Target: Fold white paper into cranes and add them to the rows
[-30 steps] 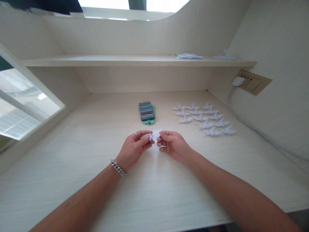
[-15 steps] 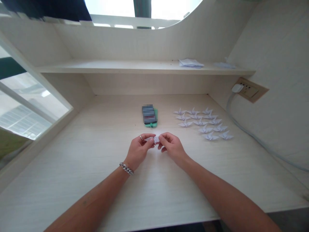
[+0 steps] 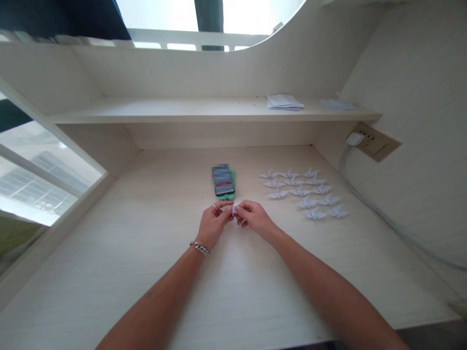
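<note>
Between the fingertips of both hands is a small piece of folded white paper (image 3: 234,210), mostly covered by the fingers. My left hand (image 3: 213,221), with a ring and a chain bracelet, pinches its left side. On its right side my right hand (image 3: 254,216) has thumb and forefinger closed on the paper. Just beyond the hands lies a phone (image 3: 223,181), its screen blurred, on a green object (image 3: 232,178). Several white origami cranes (image 3: 299,191) stand in rows to the right of my hands.
A shelf (image 3: 182,118) runs across the back of the desk (image 3: 120,253), bearing a stack of folded paper (image 3: 284,102) and a flat sheet (image 3: 336,104). At right, a grey cable (image 3: 386,218) hangs from a wall socket (image 3: 375,142). A window (image 3: 47,165) is at left.
The fingers have drawn a little closer together around the folded paper, hiding more of it. The whole view has tilted slightly, so the shelf, phone and cranes appear lower.
</note>
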A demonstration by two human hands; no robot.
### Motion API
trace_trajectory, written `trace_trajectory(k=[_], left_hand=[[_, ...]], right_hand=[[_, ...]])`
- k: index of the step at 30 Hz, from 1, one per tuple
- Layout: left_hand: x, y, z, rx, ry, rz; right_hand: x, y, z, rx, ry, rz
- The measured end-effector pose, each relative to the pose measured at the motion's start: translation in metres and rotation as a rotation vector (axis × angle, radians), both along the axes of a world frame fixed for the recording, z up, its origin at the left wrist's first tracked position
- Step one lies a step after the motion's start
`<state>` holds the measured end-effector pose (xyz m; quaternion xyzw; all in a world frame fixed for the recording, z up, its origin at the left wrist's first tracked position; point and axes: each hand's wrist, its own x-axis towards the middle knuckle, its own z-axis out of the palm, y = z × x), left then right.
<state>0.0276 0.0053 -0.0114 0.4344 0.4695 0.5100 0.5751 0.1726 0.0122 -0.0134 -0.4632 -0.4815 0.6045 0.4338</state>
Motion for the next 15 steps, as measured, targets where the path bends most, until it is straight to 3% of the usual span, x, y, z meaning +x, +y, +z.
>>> trace_trajectory(k=[6,15], left_hand=[[-0.007,-0.007,0.002,-0.123,-0.001,-0.074],[-0.009,-0.012,0.005,-0.074,-0.060,-0.100]], right_hand=[[0.005,-0.001,-0.007,-0.050,0.149,0.071],[0.014,-0.005,-0.005,-0.141,0.328,0.011]])
